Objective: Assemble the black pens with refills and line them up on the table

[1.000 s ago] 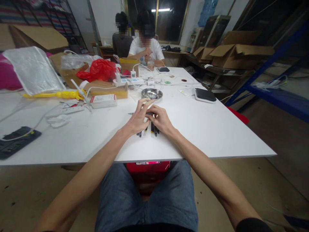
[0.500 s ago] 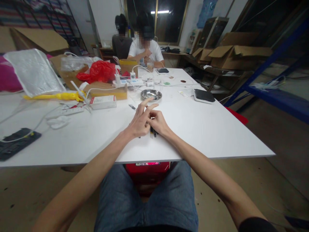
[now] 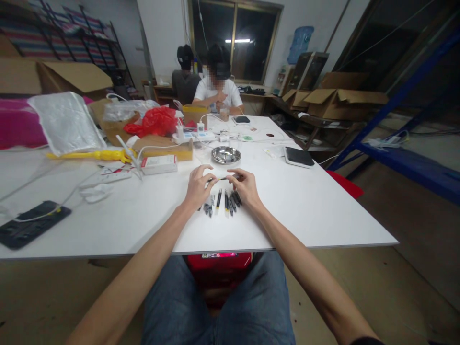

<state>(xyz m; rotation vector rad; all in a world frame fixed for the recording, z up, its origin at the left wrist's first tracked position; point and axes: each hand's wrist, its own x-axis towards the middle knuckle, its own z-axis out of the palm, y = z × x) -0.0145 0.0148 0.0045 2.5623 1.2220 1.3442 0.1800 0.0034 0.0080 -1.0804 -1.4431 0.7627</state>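
Observation:
Between my two hands a thin dark rod [image 3: 223, 178], like a pen refill, lies level above the white table [image 3: 305, 206]. My left hand [image 3: 200, 186] pinches its left end, and my right hand [image 3: 245, 186] pinches the right end, where a darker part shows. Below them on the table are several pen parts: slim black refills with yellow ends [image 3: 219, 199], dark pen barrels [image 3: 232, 203] close to my right hand, and clear and dark pieces [image 3: 208, 209] by my left hand. Just beyond my hands stands a round metal dish [image 3: 226, 155] with small dark items in it.
A white and red box [image 3: 159, 164], a yellow tool [image 3: 104, 155], cables and a red bag [image 3: 155, 121] lie on the left. A black device [image 3: 299, 156] is at the right. A person in a white shirt [image 3: 230, 93] sits across the table, another person behind.
My hands, earlier overlapping above the pen parts, have moved apart and now hold the thin rod between them. More of the parts on the table shows. The camera view has tilted up slightly.

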